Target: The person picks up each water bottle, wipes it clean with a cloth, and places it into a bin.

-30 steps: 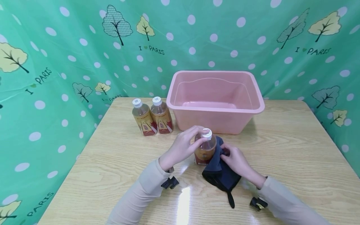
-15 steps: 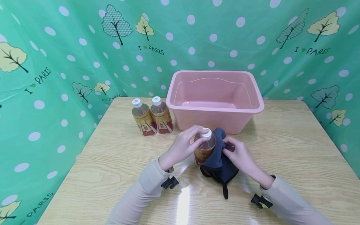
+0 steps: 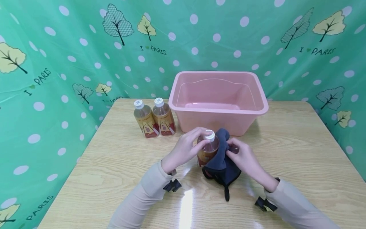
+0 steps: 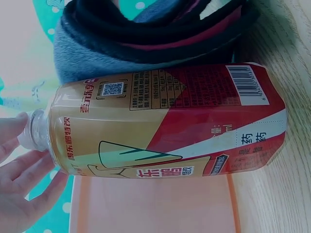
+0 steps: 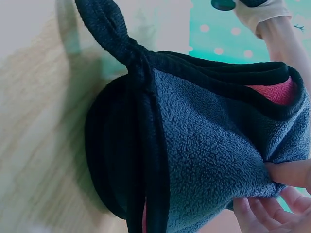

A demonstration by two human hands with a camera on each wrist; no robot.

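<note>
Head view: at centre, the left hand pinches the cap of an upright bottle on the worktop; the right hand pinches a cloth against its side. Work seems under way, unfinished; whether the two bottles left of centre are done, I cannot tell.

Cloth dk blue w/ blk trim, bottle label red & gold, curtain grn w/ dots.

L sleeve and R sleeve are long, plain, lt. grey-beige, w/ soft creases. L hand and R hand are bare. Nr. the cuffs sit blk. L device and blk. R device, both small, approx. angular in shape.
</note>
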